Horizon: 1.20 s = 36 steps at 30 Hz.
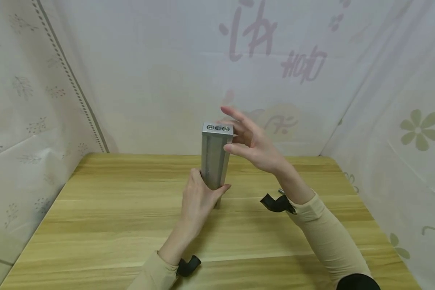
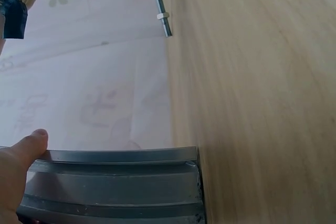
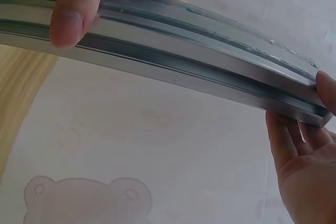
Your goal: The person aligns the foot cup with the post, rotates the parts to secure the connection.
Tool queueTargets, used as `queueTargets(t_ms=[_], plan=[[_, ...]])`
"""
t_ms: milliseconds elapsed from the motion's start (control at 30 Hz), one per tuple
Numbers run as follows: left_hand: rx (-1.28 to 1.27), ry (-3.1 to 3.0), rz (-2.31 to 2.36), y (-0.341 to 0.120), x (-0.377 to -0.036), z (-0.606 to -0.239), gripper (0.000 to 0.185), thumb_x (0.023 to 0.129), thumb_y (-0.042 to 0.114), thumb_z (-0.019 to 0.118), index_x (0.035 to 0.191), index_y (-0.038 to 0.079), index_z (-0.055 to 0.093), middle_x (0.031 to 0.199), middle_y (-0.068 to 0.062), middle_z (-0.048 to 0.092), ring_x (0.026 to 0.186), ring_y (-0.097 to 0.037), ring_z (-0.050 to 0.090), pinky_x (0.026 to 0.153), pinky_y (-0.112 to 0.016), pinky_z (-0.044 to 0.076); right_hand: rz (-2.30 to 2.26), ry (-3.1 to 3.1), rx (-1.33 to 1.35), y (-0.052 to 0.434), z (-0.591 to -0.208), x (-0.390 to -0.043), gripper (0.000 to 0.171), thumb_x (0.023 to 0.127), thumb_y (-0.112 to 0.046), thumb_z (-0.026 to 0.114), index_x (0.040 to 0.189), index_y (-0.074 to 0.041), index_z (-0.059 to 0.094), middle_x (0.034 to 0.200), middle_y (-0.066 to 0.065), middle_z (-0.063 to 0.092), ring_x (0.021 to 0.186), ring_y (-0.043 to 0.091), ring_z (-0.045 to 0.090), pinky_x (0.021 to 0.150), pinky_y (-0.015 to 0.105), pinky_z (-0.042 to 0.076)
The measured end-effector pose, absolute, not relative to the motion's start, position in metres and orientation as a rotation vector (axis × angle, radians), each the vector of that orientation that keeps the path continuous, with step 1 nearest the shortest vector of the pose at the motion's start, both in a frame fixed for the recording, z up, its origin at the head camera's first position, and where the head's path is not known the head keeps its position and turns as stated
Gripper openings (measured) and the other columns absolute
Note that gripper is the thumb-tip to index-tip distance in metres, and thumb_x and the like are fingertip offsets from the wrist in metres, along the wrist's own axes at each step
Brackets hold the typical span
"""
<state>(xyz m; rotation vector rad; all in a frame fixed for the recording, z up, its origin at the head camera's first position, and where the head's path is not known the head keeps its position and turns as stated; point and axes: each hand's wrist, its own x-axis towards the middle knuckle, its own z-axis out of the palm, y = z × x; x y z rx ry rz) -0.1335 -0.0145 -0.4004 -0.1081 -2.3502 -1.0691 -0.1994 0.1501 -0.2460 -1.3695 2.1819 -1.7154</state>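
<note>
A silver-grey metal profile [image 1: 214, 161] with grooved sides stands upright, tilted slightly, in the head view. Its top end plate [image 1: 218, 128] carries two screws with a round hole between them. My left hand [image 1: 199, 197] grips the lower part, thumb across the near side. Up at the top end, my right hand [image 1: 253, 147] pinches the profile's edge between thumb and fingers, the index finger raised away. Both hands also appear on the profile [image 3: 210, 61] in the right wrist view. The profile's lower end [image 2: 197, 182] meets the wooden tabletop in the left wrist view.
A levelling foot with a black base, threaded stud and nut [image 2: 161, 15] lies on the wooden table [image 1: 130, 225]; in the head view only a metal tip [image 1: 280, 191] shows past the right wrist. Printed white cloth [image 1: 148, 80] encloses the table's back and sides.
</note>
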Motion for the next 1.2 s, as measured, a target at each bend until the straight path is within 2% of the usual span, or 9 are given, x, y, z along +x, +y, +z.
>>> queueTargets(t_ms=[267, 533, 767, 867, 967, 1100, 1200], plan=[[-0.117, -2.326, -1.002, -0.010, -0.136, -0.401, 0.081, 0.071, 0.045, 0.093, 0.117, 0.001, 0.043, 0.102, -0.017, 0.060, 0.084, -0.031, 0.067, 0.071, -0.043, 0.058, -1.733, 2.167, -1.362, 0.157, -0.248, -0.201, 0.077, 0.094, 0.008, 0.063, 0.161, -0.006, 0.029, 0.149, 0.024, 0.053, 0.132, 0.019, 0.059, 0.101, 0.034, 0.054], [-0.137, -2.370, -1.051, -0.014, -0.137, -0.401, 0.082, 0.070, 0.048, 0.092, 0.119, 0.002, 0.044, 0.102, -0.017, 0.063, 0.086, -0.032, 0.069, 0.071, -0.043, 0.059, -1.754, 2.195, -1.314, 0.161, -0.255, -0.196, 0.069, 0.094, 0.006, 0.065, 0.156, -0.003, 0.037, 0.155, 0.018, 0.048, 0.126, 0.017, 0.062, 0.101, 0.032, 0.053], [-0.329, -2.407, -1.338, -0.036, -0.142, -0.392, 0.061, 0.075, 0.028, 0.091, 0.118, 0.007, 0.053, 0.104, -0.009, 0.070, 0.090, -0.022, 0.069, 0.076, -0.040, 0.058, -1.800, 2.196, -1.296, 0.161, -0.263, -0.196, 0.059, 0.094, 0.003, 0.067, 0.149, -0.001, 0.046, 0.133, 0.008, 0.064, 0.116, 0.019, 0.065, 0.094, 0.032, 0.054], [-0.430, -2.401, -1.403, -0.044, -0.146, -0.390, 0.055, 0.076, 0.022, 0.090, 0.119, 0.009, 0.058, 0.105, -0.007, 0.072, 0.091, -0.020, 0.070, 0.079, -0.041, 0.061, -1.804, 2.206, -1.287, 0.162, -0.265, -0.195, 0.058, 0.094, 0.004, 0.066, 0.148, -0.001, 0.046, 0.131, 0.002, 0.065, 0.114, 0.018, 0.065, 0.091, 0.031, 0.054], [-0.492, -2.419, -1.489, -0.049, -0.149, -0.390, 0.052, 0.079, 0.020, 0.088, 0.124, 0.011, 0.061, 0.113, -0.007, 0.072, 0.099, -0.022, 0.071, 0.087, -0.042, 0.061, -1.822, 2.200, -1.278, 0.162, -0.267, -0.194, 0.058, 0.093, 0.006, 0.066, 0.148, 0.001, 0.046, 0.130, -0.001, 0.065, 0.113, 0.018, 0.064, 0.091, 0.031, 0.054], [-0.475, -2.445, -1.639, -0.054, -0.150, -0.390, 0.048, 0.085, 0.020, 0.084, 0.127, 0.015, 0.062, 0.117, -0.006, 0.072, 0.108, -0.026, 0.070, 0.093, -0.044, 0.059, -1.840, 2.184, -1.276, 0.160, -0.269, -0.194, 0.058, 0.094, 0.006, 0.065, 0.148, 0.002, 0.045, 0.130, -0.004, 0.065, 0.114, 0.016, 0.064, 0.093, 0.032, 0.054], [-0.457, -2.446, -1.702, -0.056, -0.150, -0.389, 0.044, 0.087, 0.019, 0.082, 0.127, 0.016, 0.063, 0.115, -0.008, 0.072, 0.110, -0.028, 0.070, 0.092, -0.045, 0.060, -1.836, 2.186, -1.281, 0.159, -0.270, -0.194, 0.058, 0.094, 0.006, 0.065, 0.148, 0.002, 0.045, 0.130, -0.005, 0.064, 0.114, 0.016, 0.064, 0.094, 0.032, 0.054]])
